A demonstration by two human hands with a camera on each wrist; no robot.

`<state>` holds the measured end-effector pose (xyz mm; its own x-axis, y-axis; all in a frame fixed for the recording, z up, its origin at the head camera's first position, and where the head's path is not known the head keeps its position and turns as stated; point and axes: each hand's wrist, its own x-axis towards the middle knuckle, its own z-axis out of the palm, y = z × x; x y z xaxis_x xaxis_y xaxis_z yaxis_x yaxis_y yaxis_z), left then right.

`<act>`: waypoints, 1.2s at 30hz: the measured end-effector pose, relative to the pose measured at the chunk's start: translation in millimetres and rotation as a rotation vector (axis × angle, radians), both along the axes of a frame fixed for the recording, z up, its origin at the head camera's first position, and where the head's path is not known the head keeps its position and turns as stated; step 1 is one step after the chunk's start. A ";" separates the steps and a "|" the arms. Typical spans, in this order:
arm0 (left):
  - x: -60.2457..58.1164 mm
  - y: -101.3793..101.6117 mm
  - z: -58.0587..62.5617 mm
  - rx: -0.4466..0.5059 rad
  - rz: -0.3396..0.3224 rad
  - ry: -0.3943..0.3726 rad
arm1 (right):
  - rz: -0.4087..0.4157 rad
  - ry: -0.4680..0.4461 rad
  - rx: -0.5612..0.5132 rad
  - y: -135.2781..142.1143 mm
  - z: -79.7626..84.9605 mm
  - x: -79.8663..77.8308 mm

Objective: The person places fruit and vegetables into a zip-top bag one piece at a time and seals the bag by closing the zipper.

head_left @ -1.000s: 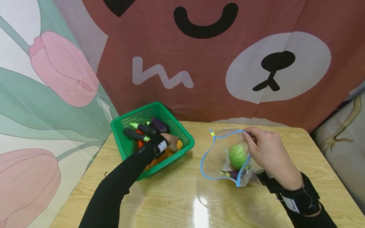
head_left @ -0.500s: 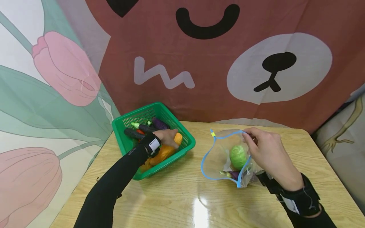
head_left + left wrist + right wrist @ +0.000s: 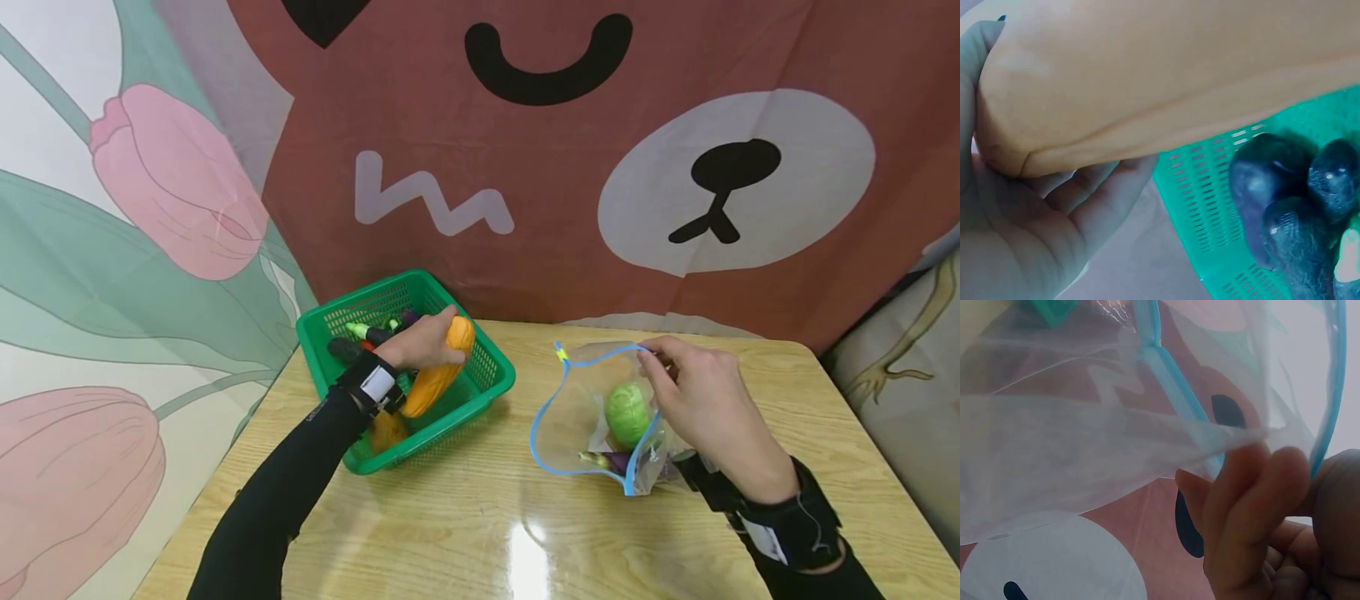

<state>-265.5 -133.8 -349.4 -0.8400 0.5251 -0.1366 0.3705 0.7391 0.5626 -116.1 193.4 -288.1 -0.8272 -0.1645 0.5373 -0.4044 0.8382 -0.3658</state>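
Note:
My left hand (image 3: 422, 342) grips an orange butternut squash (image 3: 435, 385) at its upper end, over the right side of the green basket (image 3: 495, 385). In the left wrist view, thumb and fingers wrap round the rounded end of the squash. My right hand (image 3: 693, 387) pinches the blue-edged rim of a clear zip bag (image 3: 566, 421), whose mouth gapes toward the basket. Inside the bag sit a green cabbage (image 3: 628, 414) and a purple eggplant (image 3: 617, 461). The right wrist view shows the bag's film between thumb and fingers.
Dark eggplants (image 3: 1260, 187) and other dark vegetables lie at the basket's far left. A second orange vegetable (image 3: 387, 432) rests near its front corner. The wooden table (image 3: 450, 525) runs under both, with a printed cloth (image 3: 540, 167) hanging behind.
The left hand has taken hold of the squash and raised its end from among the basket's vegetables. The right hand and bag have stayed in place.

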 end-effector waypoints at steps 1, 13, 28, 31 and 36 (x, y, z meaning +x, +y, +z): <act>1.0 -0.8 1.0 0.033 0.001 0.015 | -0.001 -0.003 0.000 0.0 -0.1 -0.1; 13.3 -1.9 9.5 0.289 0.094 0.135 | 0.000 -0.019 -0.004 0.0 -1.1 1.7; 63.9 32.8 47.7 0.675 0.036 0.225 | -0.007 -0.017 -0.020 -0.4 -0.9 0.7; 83.0 43.9 62.0 0.788 0.003 0.244 | -0.010 -0.024 -0.023 -0.4 -0.5 0.6; 108.7 63.8 76.2 0.980 -0.092 0.277 | -0.018 -0.065 -0.034 0.4 1.5 2.0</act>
